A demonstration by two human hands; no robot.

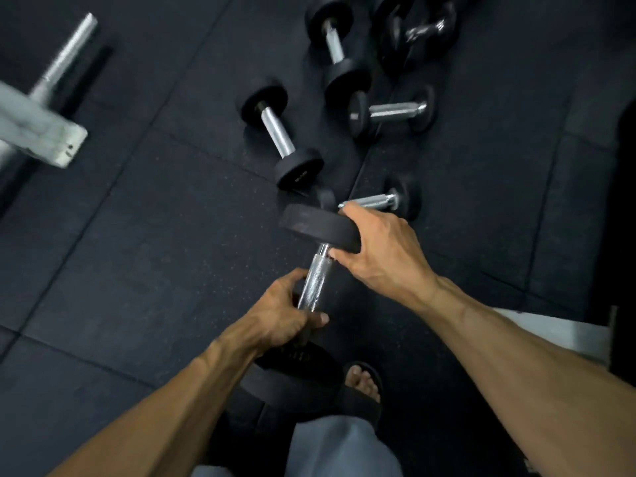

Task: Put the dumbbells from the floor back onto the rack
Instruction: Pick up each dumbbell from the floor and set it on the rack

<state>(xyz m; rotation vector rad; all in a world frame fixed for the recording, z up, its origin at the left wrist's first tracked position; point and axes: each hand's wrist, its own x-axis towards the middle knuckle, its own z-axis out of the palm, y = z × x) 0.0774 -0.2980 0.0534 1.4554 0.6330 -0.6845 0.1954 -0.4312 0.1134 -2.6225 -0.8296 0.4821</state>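
The held dumbbell (315, 287) sits just below the middle of the view, lifted off the floor (137, 253) and tilted so its far black head points toward 12 o'clock and its near head toward 6 o'clock. The left hand (285, 315) is wrapped around the lower end of the knurled chrome handle, thumb across the front. The right hand (375, 249) grasps the far head from the 3 o'clock side, fingers curled over its rim and fingertips reaching the neck of the handle.

Directly beyond the held one, at 12 o'clock, a small dumbbell (382, 200) lies on the floor, partly hidden by the right hand. Further toward 12 o'clock a longer dumbbell (279, 132) lies diagonally, and at about 1 o'clock a short one (392, 111) lies crosswise. Above these, at the top edge, another dumbbell (335, 43) lies close to a blurred dark weight (423, 29) whose kind I cannot tell.

At 10 o'clock a pale metal frame (44, 132) with a chrome bar (69, 53) juts in, blurred. At 6 o'clock a sandalled foot (363, 383) and a grey trouser leg (340, 445) show below the near head.
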